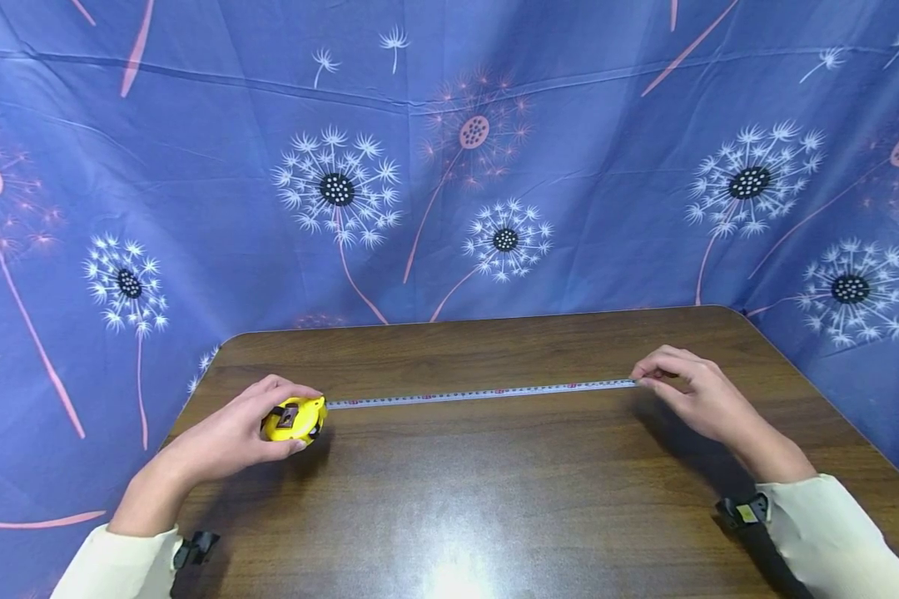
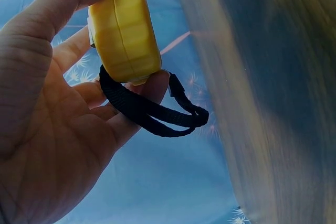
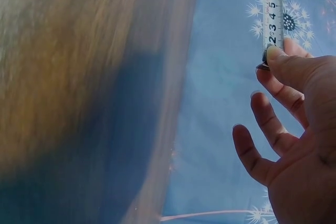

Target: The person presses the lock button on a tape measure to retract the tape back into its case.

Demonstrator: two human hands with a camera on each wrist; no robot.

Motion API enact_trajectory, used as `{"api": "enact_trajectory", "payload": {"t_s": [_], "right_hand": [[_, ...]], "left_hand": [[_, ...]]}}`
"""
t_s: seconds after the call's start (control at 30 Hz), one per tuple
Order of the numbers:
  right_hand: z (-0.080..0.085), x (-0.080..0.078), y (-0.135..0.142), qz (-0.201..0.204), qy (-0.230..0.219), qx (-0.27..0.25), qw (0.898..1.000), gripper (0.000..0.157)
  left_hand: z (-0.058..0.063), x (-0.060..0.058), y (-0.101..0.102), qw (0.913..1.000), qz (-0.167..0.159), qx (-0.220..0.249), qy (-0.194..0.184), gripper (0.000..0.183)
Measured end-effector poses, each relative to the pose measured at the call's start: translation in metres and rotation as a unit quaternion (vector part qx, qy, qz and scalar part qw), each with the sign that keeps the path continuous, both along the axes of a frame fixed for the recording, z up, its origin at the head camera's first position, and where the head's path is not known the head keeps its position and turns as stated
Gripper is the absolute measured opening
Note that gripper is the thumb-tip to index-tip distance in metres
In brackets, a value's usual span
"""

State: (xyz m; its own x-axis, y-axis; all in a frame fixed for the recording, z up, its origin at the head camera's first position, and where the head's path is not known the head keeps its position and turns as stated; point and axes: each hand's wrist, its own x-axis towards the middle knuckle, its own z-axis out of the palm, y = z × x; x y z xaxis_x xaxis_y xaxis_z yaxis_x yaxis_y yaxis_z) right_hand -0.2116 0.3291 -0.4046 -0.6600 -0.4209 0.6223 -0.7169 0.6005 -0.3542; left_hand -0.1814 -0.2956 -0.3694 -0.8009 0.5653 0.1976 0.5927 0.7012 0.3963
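Observation:
A yellow tape measure (image 1: 300, 422) sits in my left hand (image 1: 250, 420), gripped between thumb and fingers above the left part of the table. Its black wrist strap (image 2: 152, 111) loops below the yellow case in the left wrist view. From the case a white blade (image 1: 487, 393) runs out nearly straight to the right. At the far end of it, my right hand (image 1: 707, 399) pinches the blade's tip between thumb and index finger. In the right wrist view the blade's low numbers (image 3: 272, 19) show near the thumb, and the other fingers are apart from the blade.
A brown wood-grain table (image 1: 449, 474) lies under both hands, with a bright light reflection near its front. Behind it and at the sides hangs a blue cloth (image 1: 607, 166) with dandelion prints. Each wrist wears a black strap mount.

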Motion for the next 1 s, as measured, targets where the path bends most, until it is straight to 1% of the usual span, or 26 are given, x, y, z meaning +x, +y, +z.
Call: {"api": "enact_trajectory", "payload": {"t_s": [0.2, 0.57, 0.77, 1.0], "right_hand": [[-0.001, -0.001, -0.003, -0.007, 0.003, 0.007, 1.000, 0.043], [-0.001, -0.001, -0.009, -0.001, 0.019, 0.010, 1.000, 0.045], [-0.002, -0.001, -0.012, -0.010, 0.024, 0.016, 1.000, 0.044], [-0.003, -0.001, -0.016, -0.019, 0.018, 0.022, 0.999, 0.042]], "left_hand": [[0.000, 0.000, 0.003, 1.0000, -0.008, 0.005, 0.003, 0.059], [0.000, 0.000, 0.004, 1.0000, 0.004, -0.005, -0.005, 0.060], [0.000, -0.001, 0.006, 0.9999, 0.000, -0.001, -0.012, 0.058], [-0.002, -0.003, 0.005, 0.9998, 0.006, -0.008, -0.017, 0.059]]}}
